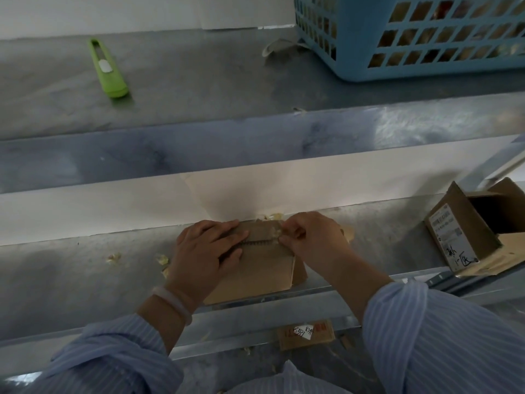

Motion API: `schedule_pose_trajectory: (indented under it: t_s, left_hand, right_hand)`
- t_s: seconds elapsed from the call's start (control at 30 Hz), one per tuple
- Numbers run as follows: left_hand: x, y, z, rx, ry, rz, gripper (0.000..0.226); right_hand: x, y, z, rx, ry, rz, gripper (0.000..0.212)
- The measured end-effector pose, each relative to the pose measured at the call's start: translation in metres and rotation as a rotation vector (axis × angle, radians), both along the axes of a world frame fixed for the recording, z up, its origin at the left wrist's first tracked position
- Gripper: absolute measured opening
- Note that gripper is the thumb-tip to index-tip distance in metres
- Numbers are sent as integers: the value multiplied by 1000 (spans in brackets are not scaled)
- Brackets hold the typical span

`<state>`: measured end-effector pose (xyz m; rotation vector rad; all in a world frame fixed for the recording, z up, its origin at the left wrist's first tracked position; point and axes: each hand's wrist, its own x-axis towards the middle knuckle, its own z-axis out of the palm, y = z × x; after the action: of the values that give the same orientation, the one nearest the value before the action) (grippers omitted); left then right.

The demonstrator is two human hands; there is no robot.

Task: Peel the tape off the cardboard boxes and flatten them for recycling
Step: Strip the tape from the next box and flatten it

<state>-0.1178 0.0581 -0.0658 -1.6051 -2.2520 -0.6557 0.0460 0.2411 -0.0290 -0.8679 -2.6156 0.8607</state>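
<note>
Pressing our left hand (208, 245) flat, fingers spread, on a small cardboard box (257, 268) at the near edge of the lower metal shelf (85, 280), we pinch a strip of tape (277, 233) on its top with the right hand (308, 237). Another opened box (471, 228) lies at the shelf's right end. On the upper shelf rest a green utility knife (108, 68) and a blue basket (412, 35).

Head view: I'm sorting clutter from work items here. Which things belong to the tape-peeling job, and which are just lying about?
In use: flattened cardboard box, left hand, right hand, open labelled box.
Lying about: green cutter, blue basket, tape scraps.
</note>
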Motion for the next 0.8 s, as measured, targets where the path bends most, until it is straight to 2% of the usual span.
schedule_pose_trajectory:
  t_s: [0.07, 0.2, 0.27, 0.33, 0.4, 0.47, 0.57, 0.63, 0.7, 0.8]
  left_hand:
    - [0, -1, 0, -9, 7, 0, 34]
    - [0, -3, 0, -26, 8, 3, 35]
    - [1, -3, 1, -23, 11, -3, 35]
    - [1, -3, 1, -20, 17, -24, 34]
    - [2, -4, 1, -15, 18, -48, 33]
    - [2, -4, 2, -8, 15, -60, 32]
    - [2, -2, 5, -16, 5, -43, 33]
    - [2, -1, 5, -27, -1, -37, 34]
    - [2, -2, 4, -38, -10, -34, 34]
    - [1, -3, 4, -53, -22, -28, 35]
  right_hand:
    - [-1, 5, -1, -76, 40, -61, 11]
    - [-3, 14, -6, -406, 175, -212, 11]
    - [-6, 13, -12, -474, 200, -277, 8]
    - [-7, 16, -14, -410, 172, -348, 7]
    - [-4, 25, -13, -224, 107, -368, 10]
    - [0, 34, -12, -39, 62, -299, 10]
    - [0, 31, -12, 62, 180, -155, 3]
    - [-2, 24, -13, 61, 219, -82, 4]
    - [-1, 20, -15, -87, 214, -83, 12]
    - [2, 21, -12, -719, 354, -198, 27]
